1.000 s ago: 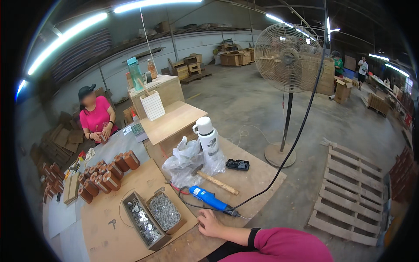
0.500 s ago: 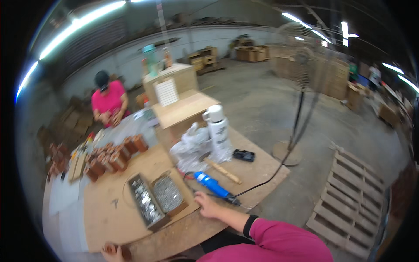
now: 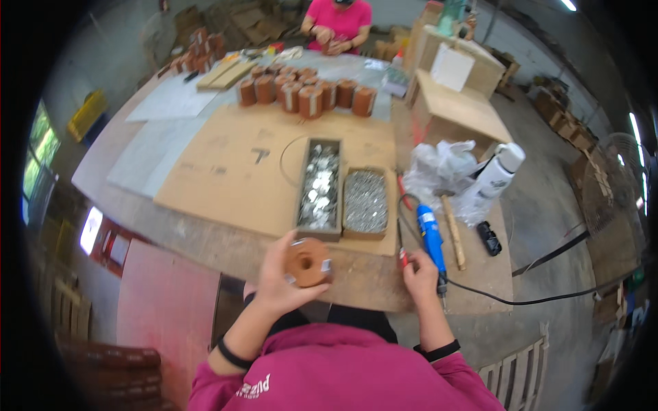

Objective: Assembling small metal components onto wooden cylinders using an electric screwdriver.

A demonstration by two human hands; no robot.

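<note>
My left hand (image 3: 277,279) is closed round a reddish-brown wooden cylinder (image 3: 308,263), held at the table's near edge. A round hole shows in its end face, and small silvery pieces sit on its side. Lower right, my right hand (image 3: 420,277) has its fingers pinched on a thin screwdriver-like tool with a red handle (image 3: 403,259). Just right of that hand lies a blue power screwdriver (image 3: 430,236) with a black cord. Between and beyond my hands stand a long box of shiny metal plates (image 3: 319,185) and a carton of small grey metal fasteners (image 3: 365,201).
Several brown cylinders (image 3: 311,101) stand on the cardboard sheet (image 3: 233,178). A co-worker (image 3: 339,27) handles a similar piece across the table. At right are a wooden stick (image 3: 453,233), a white bottle (image 3: 500,172), plastic bags (image 3: 442,164) and a black object (image 3: 489,238).
My view has swung left and down toward the table. My left hand, with the cylinder, now shows fully near the middle. My right hand now pinches the red-handled tool.
</note>
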